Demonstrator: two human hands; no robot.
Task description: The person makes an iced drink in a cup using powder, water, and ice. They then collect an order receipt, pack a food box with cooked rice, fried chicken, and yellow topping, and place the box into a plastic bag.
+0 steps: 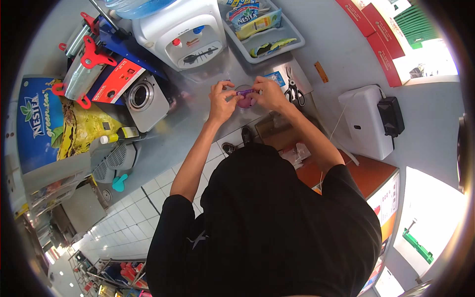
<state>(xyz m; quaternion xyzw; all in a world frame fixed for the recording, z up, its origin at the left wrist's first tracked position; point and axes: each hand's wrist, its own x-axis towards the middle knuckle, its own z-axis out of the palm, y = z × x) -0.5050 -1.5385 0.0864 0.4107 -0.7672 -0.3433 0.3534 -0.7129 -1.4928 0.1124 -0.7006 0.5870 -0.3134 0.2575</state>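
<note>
Where the steel counter [183,115] extends leftward, a blue Nestea bag [38,123] lies beside a yellow packet [81,129]. Next rightward is a grey machine [157,110] with 1 round opening, then a white dispenser [203,22] with 1 red and 1 blue fitting. The left hand [222,101] has its thumb and index finger drawn narrow at the left end of a small purple item [245,92]. That item is between the 2 hands, over a round purplish object [246,102], nature undetermined. The right hand [269,94] holds the item's right end in its fingertips. Beyond both hands is a grey tray [257,60] containing packets. Just right of the right hand lie black-handled scissors [296,95].
</note>
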